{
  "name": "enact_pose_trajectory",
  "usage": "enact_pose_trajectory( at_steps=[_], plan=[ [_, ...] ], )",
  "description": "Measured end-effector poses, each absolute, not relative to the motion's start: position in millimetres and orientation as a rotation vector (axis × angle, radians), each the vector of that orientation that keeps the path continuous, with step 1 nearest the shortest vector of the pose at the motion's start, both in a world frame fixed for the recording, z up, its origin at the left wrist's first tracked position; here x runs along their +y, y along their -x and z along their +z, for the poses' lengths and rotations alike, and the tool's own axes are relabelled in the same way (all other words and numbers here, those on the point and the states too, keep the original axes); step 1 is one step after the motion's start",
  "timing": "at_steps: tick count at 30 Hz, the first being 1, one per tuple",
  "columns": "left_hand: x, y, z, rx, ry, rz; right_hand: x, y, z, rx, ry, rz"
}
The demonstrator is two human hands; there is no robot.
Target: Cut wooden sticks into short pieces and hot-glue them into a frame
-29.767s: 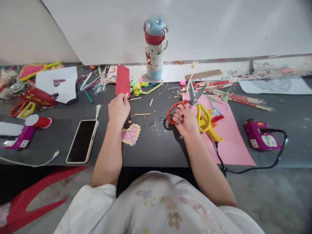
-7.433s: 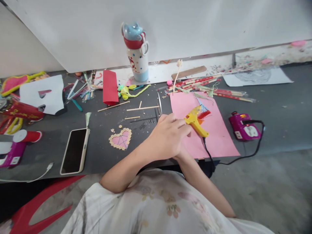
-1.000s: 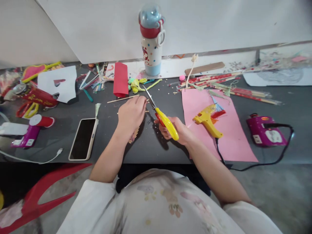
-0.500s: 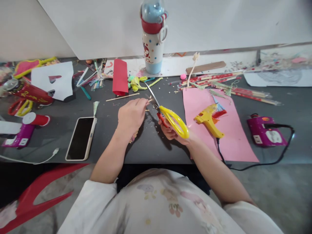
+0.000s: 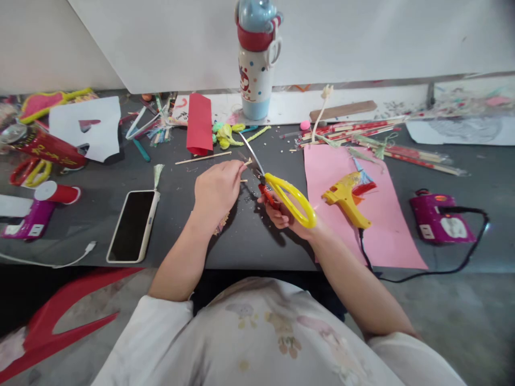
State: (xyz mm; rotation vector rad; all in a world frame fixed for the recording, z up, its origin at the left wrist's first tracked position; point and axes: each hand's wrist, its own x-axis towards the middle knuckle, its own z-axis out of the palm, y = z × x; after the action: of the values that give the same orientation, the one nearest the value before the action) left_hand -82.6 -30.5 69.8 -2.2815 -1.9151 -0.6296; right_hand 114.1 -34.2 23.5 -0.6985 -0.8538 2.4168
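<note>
My left hand [image 5: 217, 187] is closed in a pinch on a thin wooden stick [image 5: 248, 162], whose pale end pokes out past the fingertips. Scissors [image 5: 293, 201] with one yellow and one red handle are gripped in my right hand [image 5: 281, 214]. Their blades are spread apart, pointing away from me, with the stick's end at the lower blade. Another thin stick [image 5: 203, 157] lies on the table beyond my left hand. Beneath my left wrist a bundle of small wooden pieces [image 5: 221, 222] partly shows.
A yellow glue gun [image 5: 348, 198] rests on pink paper [image 5: 386, 244], its black cord running to a purple power box [image 5: 440, 217]. Left lies a phone [image 5: 132, 228]. At the back stand a bottle [image 5: 256, 75] and a folded red paper [image 5: 199, 123]; wrapped sticks [image 5: 354, 131] lie back right.
The view has shifted slightly. My hands, the stick and the scissors stay almost in the same place, with the blades still apart.
</note>
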Motion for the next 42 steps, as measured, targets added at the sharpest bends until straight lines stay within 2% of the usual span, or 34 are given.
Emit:
enact_pose_trajectory(
  at_steps=[10,42],
  plan=[
    [-33,80,73,-1.933,2.309,-0.581,-38,-110,41,-0.835,0.836,2.371],
    [-34,77,74,-1.896,2.272,-0.469,-39,-108,44,-0.866,0.903,2.328]
  ],
)
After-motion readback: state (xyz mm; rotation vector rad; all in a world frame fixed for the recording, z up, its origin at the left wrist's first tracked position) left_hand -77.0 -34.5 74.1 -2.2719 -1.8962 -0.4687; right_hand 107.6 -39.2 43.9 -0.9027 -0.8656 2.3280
